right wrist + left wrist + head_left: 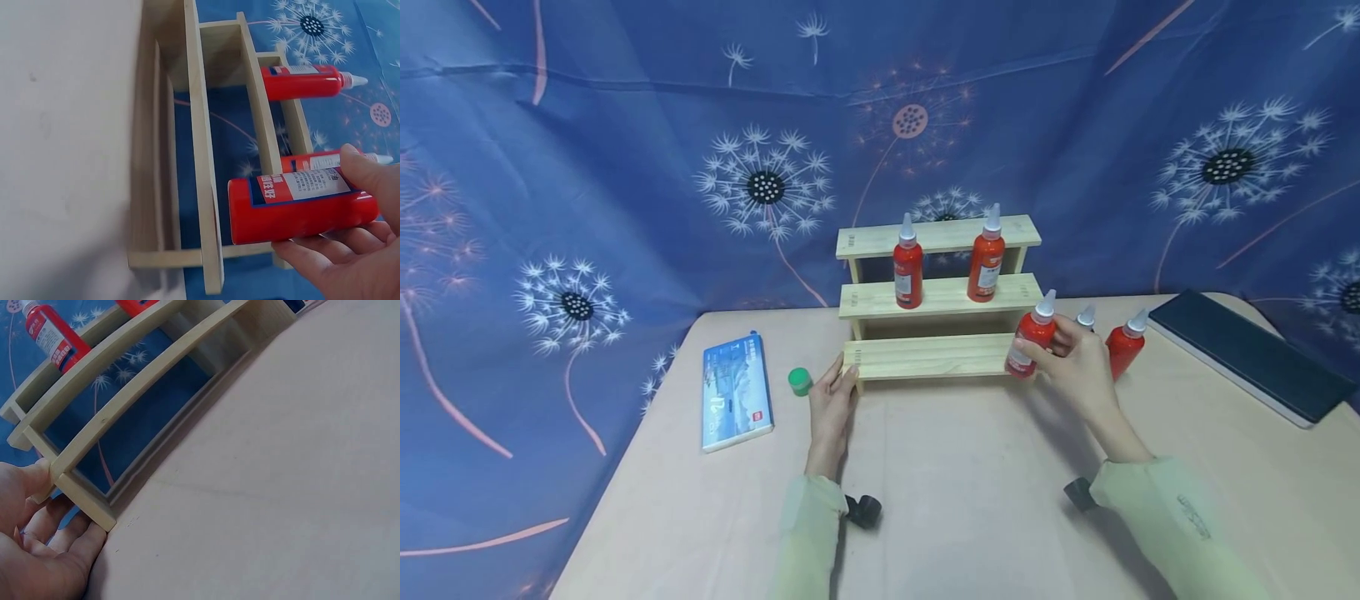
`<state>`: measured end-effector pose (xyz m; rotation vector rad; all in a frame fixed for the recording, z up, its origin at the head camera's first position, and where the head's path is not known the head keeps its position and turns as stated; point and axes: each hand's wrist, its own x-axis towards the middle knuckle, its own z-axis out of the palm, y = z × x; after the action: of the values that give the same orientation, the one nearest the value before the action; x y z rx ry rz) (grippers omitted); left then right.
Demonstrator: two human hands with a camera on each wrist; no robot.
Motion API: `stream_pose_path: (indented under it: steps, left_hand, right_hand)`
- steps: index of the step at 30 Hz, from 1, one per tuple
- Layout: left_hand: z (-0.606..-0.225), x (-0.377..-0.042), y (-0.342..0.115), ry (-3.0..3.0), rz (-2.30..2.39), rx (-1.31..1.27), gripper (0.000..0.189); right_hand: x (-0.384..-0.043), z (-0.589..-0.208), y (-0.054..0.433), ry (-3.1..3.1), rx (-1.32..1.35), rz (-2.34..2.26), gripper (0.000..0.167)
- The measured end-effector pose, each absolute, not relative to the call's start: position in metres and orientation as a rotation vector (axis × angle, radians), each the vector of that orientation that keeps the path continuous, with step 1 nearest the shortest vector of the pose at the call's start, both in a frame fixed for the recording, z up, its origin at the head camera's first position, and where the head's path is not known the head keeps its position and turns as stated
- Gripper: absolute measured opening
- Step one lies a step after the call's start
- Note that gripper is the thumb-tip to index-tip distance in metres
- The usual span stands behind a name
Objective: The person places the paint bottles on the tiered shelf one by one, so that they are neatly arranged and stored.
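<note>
A flat blue pack (737, 390) with a pictured cover lies at the left of a pale desk (962, 500), against a blue cloth (647, 150) printed with dandelions. Just right of the pack sits a small round green object (801, 381). Next comes the person's left hand (831, 406), in a pale green sleeve (808, 542), pinching the left end of the lowest step of a three-tier wooden rack (925, 357), thumb on top and fingers curled below. On the rack's middle step two red bottles with pale pointed nozzles stand upright and apart: one left of centre (907, 271), the other (987, 265) toward the right. Farther right, the right hand (1078, 371) grips a similar bottle (1032, 337) between thumb and fingers, its nozzle up and leaning slightly right, at the right end of the lowest step; whether its base touches the wood is hard to tell. Beyond that hand are two more bottles, one mostly hidden with its nozzle (1086, 317) showing, the other a tilted-looking red bottle (1124, 348). At far right a dark, thick book (1255, 354) lies slantwise.
</note>
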<state>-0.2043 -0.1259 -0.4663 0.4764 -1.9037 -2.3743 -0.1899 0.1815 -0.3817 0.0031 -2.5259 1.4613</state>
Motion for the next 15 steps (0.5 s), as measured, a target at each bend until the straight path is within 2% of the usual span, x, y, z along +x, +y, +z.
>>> stream_pose_path:
  steps: [15]
  left_hand:
    - [-0.469,-0.207,-0.127,-1.888,-2.377,0.469,0.051]
  right_hand:
    - [-0.216,-0.385,0.161,-2.545,-0.021,1.519,0.064]
